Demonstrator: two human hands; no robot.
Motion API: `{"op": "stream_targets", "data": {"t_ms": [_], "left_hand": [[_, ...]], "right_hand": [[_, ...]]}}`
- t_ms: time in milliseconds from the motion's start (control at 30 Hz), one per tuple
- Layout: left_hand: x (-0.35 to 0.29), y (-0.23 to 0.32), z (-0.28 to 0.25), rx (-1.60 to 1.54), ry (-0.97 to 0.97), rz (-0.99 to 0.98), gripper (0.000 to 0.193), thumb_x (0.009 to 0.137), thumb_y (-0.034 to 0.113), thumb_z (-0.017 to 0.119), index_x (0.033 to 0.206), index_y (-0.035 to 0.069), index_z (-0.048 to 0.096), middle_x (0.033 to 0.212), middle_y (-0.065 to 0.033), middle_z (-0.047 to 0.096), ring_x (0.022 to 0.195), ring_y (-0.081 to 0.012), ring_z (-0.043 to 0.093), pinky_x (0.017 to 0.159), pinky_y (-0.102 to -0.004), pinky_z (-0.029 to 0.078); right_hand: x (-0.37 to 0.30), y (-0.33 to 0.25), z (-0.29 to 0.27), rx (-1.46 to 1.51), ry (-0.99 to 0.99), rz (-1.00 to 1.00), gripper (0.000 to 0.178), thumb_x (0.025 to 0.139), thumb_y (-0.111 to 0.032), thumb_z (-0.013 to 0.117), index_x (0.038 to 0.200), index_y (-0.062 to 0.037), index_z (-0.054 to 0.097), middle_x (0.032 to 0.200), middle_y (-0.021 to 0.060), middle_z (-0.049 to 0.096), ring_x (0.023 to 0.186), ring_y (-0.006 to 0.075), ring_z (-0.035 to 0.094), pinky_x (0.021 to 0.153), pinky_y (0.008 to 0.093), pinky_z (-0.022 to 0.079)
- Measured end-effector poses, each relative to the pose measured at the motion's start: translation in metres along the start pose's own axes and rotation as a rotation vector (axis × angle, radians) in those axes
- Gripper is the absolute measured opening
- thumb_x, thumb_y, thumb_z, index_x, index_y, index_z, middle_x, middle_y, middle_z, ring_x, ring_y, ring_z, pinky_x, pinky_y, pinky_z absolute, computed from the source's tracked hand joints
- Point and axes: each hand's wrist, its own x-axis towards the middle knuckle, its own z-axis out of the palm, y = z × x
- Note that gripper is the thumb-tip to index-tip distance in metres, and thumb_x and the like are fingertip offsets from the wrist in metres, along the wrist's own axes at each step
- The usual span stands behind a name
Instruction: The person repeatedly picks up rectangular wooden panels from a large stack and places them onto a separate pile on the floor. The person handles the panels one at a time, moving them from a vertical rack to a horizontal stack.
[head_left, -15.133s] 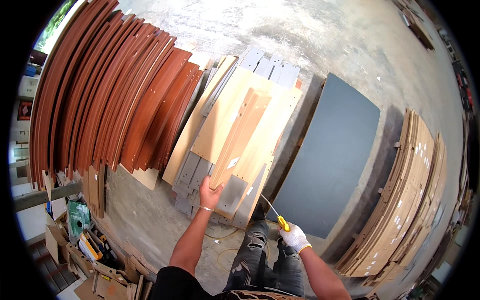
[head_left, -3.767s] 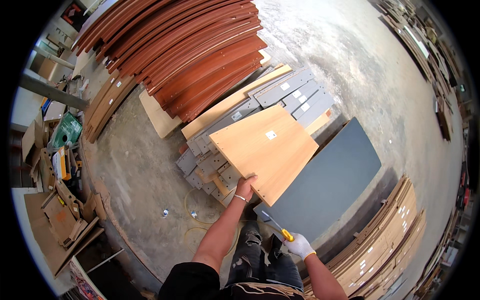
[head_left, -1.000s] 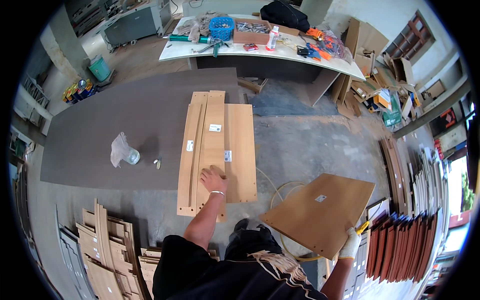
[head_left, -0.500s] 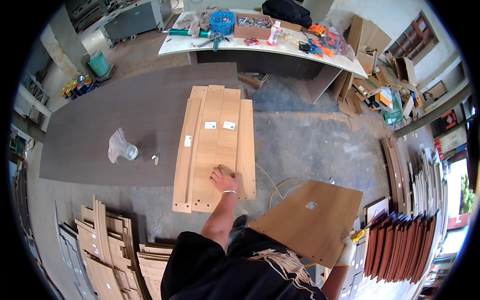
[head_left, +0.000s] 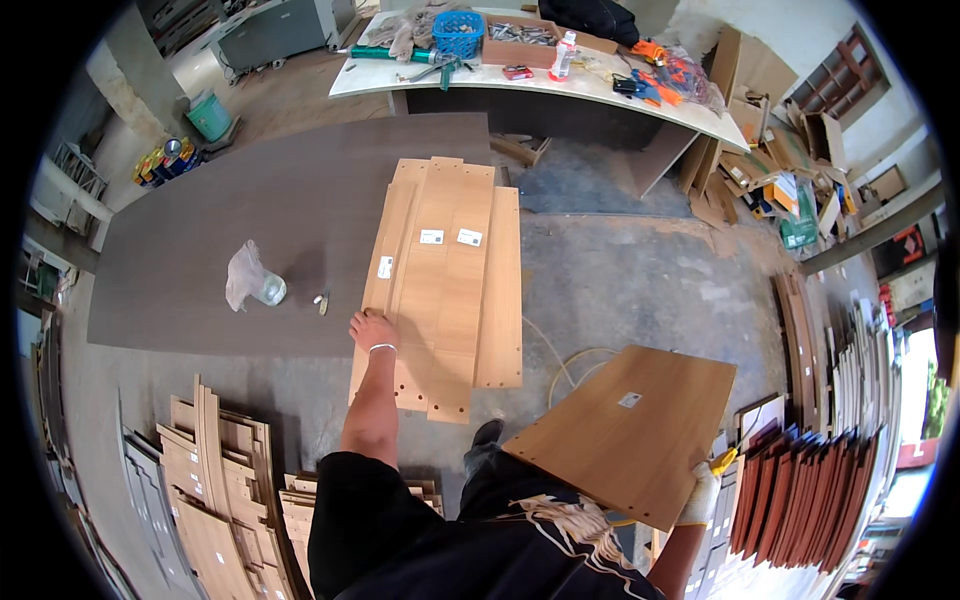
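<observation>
Light wooden boards (head_left: 440,290) lie side by side in a stack, with small white labels and holes near their ends. My bare left hand (head_left: 373,330) is at the left edge of this stack, its fingers bent round the outermost board. A white bracelet circles that wrist. My right hand (head_left: 703,492) wears a pale glove and holds a brown wooden panel (head_left: 635,430) by its right edge, tilted beside my legs. Something yellow (head_left: 723,461) shows at the gloved fingers; I cannot make out what it is.
A large dark panel (head_left: 200,220) extends left under the boards, bearing a glass jar (head_left: 271,290) with plastic film. Ahead stands a cluttered white table (head_left: 600,80). Board stacks (head_left: 215,500) stand at lower left, reddish-brown panels (head_left: 800,495) at right. A hose (head_left: 555,375) lies on the floor.
My left hand has moved from the middle boards to the stack's left edge. One middle board has shifted toward me. My right hand still holds the brown panel.
</observation>
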Motion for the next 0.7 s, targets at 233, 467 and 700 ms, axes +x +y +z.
{"op": "stream_targets", "data": {"t_ms": [233, 467, 700], "left_hand": [[-0.083, 0.081, 0.020, -0.377, 0.258, 0.423, 0.042, 0.084, 0.022, 0.067, 0.121, 0.002, 0.062, 0.098, -0.0161, 0.058, 0.093, -0.0351, 0.057, 0.079, -0.0488, 0.046], [-0.141, 0.171, 0.044, -0.312, 0.159, 0.399, 0.057, 0.086, 0.023, 0.068, 0.139, 0.007, 0.054, 0.112, -0.0154, 0.055, 0.104, -0.0342, 0.054, 0.085, -0.0485, 0.045], [-0.122, 0.184, 0.034, -0.277, -0.014, 0.470, 0.054, 0.087, 0.026, 0.066, 0.138, 0.008, 0.056, 0.122, -0.0139, 0.056, 0.109, -0.0315, 0.055, 0.088, -0.0466, 0.046]], "right_hand": [[-0.008, 0.000, 0.009, -0.027, 0.034, 0.022, 0.031, 0.081, -0.004, 0.053, 0.109, 0.0049, 0.064, 0.094, 0.0114, 0.068, 0.078, 0.0225, 0.070, 0.073, 0.0336, 0.059], [-0.015, -0.004, 0.011, -0.008, 0.070, 0.015, 0.036, 0.082, -0.002, 0.053, 0.116, 0.0039, 0.062, 0.100, 0.0113, 0.067, 0.081, 0.0222, 0.069, 0.074, 0.0346, 0.059], [-0.014, -0.016, -0.002, -0.011, -0.004, -0.112, 0.035, 0.083, -0.001, 0.055, 0.117, -0.0015, 0.060, 0.100, 0.0088, 0.066, 0.082, 0.0200, 0.067, 0.075, 0.0340, 0.058]]}}
